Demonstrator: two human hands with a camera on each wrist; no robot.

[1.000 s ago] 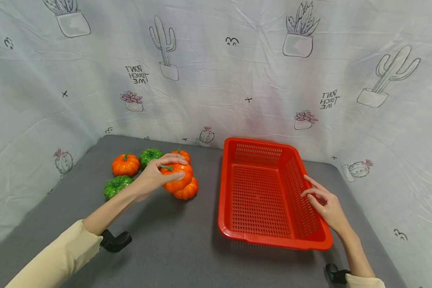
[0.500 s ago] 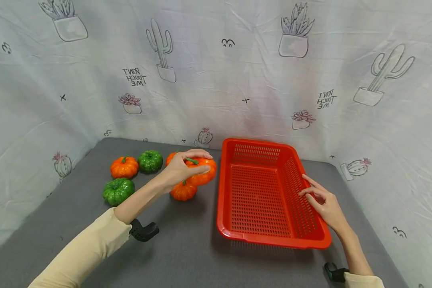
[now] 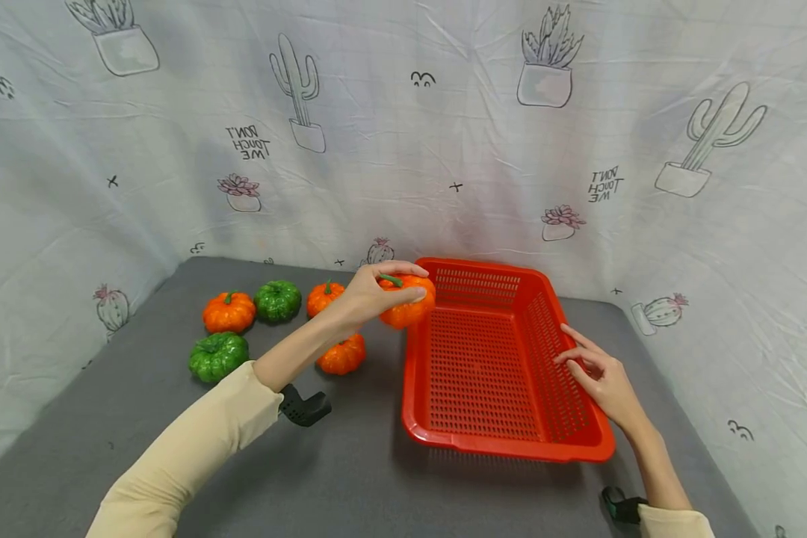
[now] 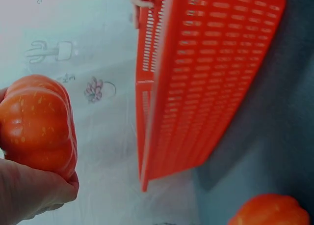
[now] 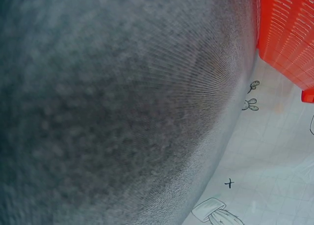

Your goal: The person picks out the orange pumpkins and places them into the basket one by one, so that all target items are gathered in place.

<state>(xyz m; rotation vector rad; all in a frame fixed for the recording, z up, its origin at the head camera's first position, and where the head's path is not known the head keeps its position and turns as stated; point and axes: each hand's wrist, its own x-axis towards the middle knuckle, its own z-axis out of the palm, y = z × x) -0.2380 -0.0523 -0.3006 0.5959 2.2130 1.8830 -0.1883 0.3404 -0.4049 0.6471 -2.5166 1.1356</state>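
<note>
My left hand (image 3: 370, 293) grips a small orange pumpkin (image 3: 412, 305) with a green stem, thumb on the near side and fingers over the top. The pumpkin is raised off the table and overlaps the left rim of the red plastic basket (image 3: 480, 373) in the head view. In the left wrist view the pumpkin (image 4: 37, 124) shows beside the basket's slotted wall (image 4: 211, 72). My right hand (image 3: 605, 382) rests on the basket's right rim, fingers draped loosely over to the inside. The right wrist view shows mostly grey tabletop and a basket corner (image 5: 289, 36).
On the grey table (image 3: 350, 463), left of the basket, lie an orange pumpkin (image 3: 229, 312), a green pumpkin (image 3: 278, 301), another green one nearer (image 3: 219, 357), and two more orange pumpkins (image 3: 343, 355) behind and below my left forearm. A patterned white cloth (image 3: 390, 134) hangs behind.
My left hand has carried the orange pumpkin up and rightward, from above the other pumpkins to the basket's left rim. The right hand stays on the right rim.
</note>
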